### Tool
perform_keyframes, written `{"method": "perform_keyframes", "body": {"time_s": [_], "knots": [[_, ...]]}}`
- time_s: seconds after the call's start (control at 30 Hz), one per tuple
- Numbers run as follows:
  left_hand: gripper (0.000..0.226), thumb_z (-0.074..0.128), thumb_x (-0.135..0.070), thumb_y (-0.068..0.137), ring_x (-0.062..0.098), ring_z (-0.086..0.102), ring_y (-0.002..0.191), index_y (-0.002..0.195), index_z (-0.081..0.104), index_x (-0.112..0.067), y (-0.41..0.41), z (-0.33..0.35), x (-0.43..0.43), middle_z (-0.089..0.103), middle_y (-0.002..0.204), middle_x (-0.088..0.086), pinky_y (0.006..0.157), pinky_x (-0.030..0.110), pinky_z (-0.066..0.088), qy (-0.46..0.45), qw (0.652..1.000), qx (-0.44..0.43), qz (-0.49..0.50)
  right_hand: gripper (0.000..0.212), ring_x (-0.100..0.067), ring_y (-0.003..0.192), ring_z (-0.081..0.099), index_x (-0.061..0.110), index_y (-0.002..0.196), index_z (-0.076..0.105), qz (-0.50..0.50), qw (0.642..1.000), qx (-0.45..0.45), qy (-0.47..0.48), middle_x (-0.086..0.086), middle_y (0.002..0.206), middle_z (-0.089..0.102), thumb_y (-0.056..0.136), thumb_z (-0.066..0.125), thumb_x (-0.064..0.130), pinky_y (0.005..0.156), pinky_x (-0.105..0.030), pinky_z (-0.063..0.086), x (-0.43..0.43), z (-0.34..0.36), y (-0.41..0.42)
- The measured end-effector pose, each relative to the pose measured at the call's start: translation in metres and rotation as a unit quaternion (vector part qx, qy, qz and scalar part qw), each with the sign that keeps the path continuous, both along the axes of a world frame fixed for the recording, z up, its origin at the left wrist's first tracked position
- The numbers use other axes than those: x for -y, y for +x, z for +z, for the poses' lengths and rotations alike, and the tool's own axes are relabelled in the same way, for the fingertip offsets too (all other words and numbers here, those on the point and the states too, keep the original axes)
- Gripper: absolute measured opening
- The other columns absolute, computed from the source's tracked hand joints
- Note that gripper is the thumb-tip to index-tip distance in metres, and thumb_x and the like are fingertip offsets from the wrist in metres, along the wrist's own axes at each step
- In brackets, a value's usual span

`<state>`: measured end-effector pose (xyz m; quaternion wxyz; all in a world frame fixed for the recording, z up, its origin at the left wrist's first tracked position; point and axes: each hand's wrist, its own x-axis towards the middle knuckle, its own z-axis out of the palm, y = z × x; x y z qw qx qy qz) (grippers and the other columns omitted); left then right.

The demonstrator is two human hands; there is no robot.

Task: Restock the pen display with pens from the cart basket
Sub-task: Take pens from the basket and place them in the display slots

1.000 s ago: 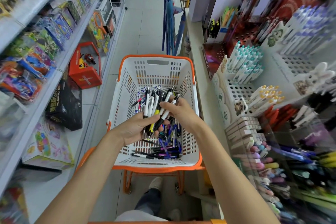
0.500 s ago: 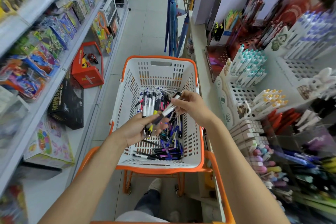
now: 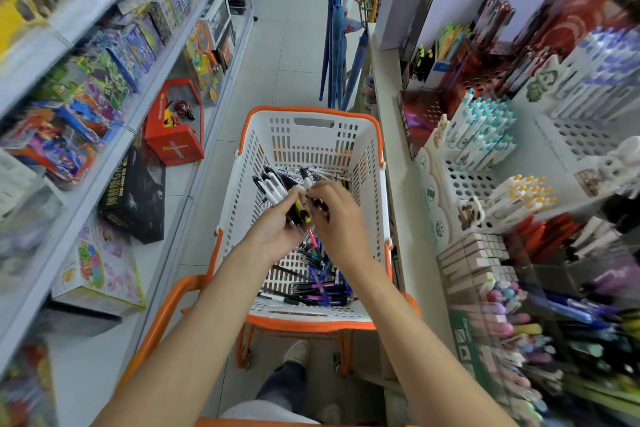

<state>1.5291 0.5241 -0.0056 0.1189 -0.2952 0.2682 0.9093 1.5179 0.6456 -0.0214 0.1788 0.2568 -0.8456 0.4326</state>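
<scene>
Several tiers of white perforated plastic pen display (image 3: 474, 184) rise at three o'clock, with vacant holes beside the teal-capped and yellow-capped rows. At centre sits the white slotted plastic cart basket with an orange rim (image 3: 311, 114), and a loose heap of blue, black and pink pens (image 3: 318, 284) lies on its floor toward six o'clock. Above that heap the left hand (image 3: 275, 237) is wrapped round a fanned bundle of black-and-white pens (image 3: 272, 189). The right hand (image 3: 341, 222) curls its fingertips (image 3: 318, 192) closed onto the bundle's barrels. The fan is splayed (tips toward eleven o'clock), so a barrel may well slide free on any swing toward three o'clock and drop between basket and shelf. A clip could also snag the slots.
</scene>
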Motion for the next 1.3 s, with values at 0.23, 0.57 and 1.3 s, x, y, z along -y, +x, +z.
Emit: {"method": "perform_keyframes", "body": {"time_s": [0.23,0.57,1.3], "knots": [[0.03,0.055,-0.023,0.1,0.023,0.073,0.087,0.111,0.065,0.003,-0.004,0.003,0.001,0.073,0.104,0.016,0.084,0.033,0.057,0.022,1.0,0.002,-0.014,0.019,-0.009,0.109,0.061,0.005,0.1,0.069,0.008,0.993,0.109,-0.051,0.002,0.106,0.066,0.084,0.073,-0.003,0.093,-0.017,0.05,-0.009,0.0,0.007],[0.016,0.054,-0.011,0.099,0.017,0.063,0.063,0.106,0.062,0.001,0.005,-0.005,0.016,0.063,0.072,0.007,0.057,0.029,0.055,-0.094,0.982,-0.048,-0.154,0.034,-0.005,0.098,0.06,0.019,0.127,0.064,-0.03,0.969,0.23,-0.087,0.007,0.117,0.066,0.094,0.063,0.026,0.089,-0.028,0.052,-0.031,0.038,-0.02],[0.034,0.054,-0.001,0.094,0.014,0.062,0.07,0.128,0.055,0.007,0.015,-0.013,0.037,0.06,0.093,0.012,0.066,0.027,0.059,-0.038,0.929,-0.038,-0.366,0.015,-0.013,0.053,0.047,0.01,0.089,0.068,0.005,0.934,0.345,-0.097,-0.007,0.072,0.062,0.097,0.063,0.022,0.049,-0.023,0.039,-0.052,0.048,-0.074]]}}
